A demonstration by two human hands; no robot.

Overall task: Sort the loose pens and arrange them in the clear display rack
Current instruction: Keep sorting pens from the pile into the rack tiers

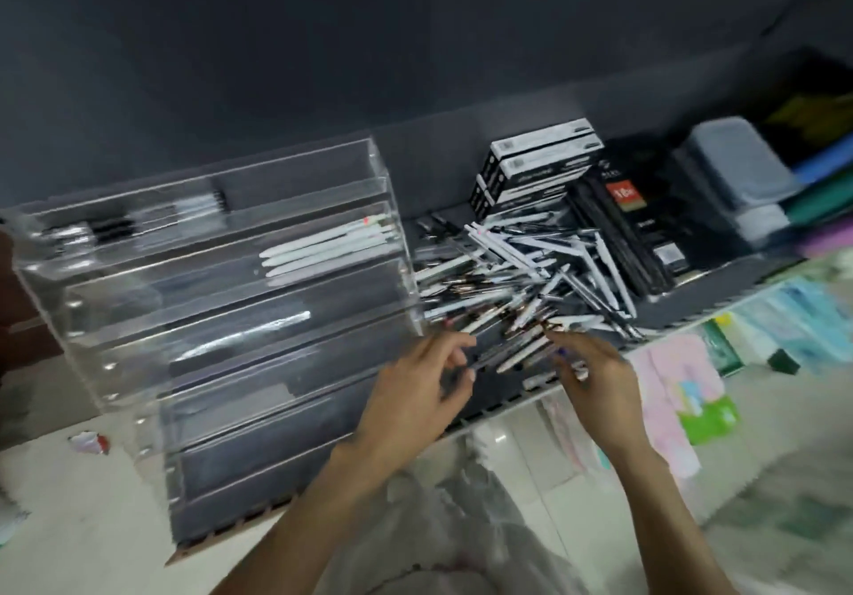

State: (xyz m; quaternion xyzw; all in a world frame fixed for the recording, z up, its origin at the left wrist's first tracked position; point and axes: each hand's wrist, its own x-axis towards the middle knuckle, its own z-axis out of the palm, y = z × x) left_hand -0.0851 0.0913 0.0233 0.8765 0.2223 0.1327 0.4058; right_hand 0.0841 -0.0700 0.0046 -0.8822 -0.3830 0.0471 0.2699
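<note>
Hands are seen low in the view, both reaching into the near edge of the pile of loose pens [526, 280]. The left hand [415, 391] is held with its fingers loosely curled just over a few pens, and whether one is actually pinched cannot be told through the blur. The right hand [595, 377] is curled around what looks like a small bundle of pens, whose ends are seen below its fingers. The pile is spread on the dark tabletop [683, 304] just to the right of the clear rack [138, 331], touching or nearly touching its side wall. Most of the pens are white or black slim sticks, lying crossed at all angles, some with coppery clips. In the rack, a small group of white pens [323, 246] is laid in an upper tier, a row of black and grey pens [134, 220] is held in the top tier, and a single pale pen [244, 331] is seen lower down. The lower tiers appear bare. The work is judged to be at an early stage, since far more pens are left in the pile than are arranged. Stacked pen boxes [535, 165] are set behind the pile.
</note>
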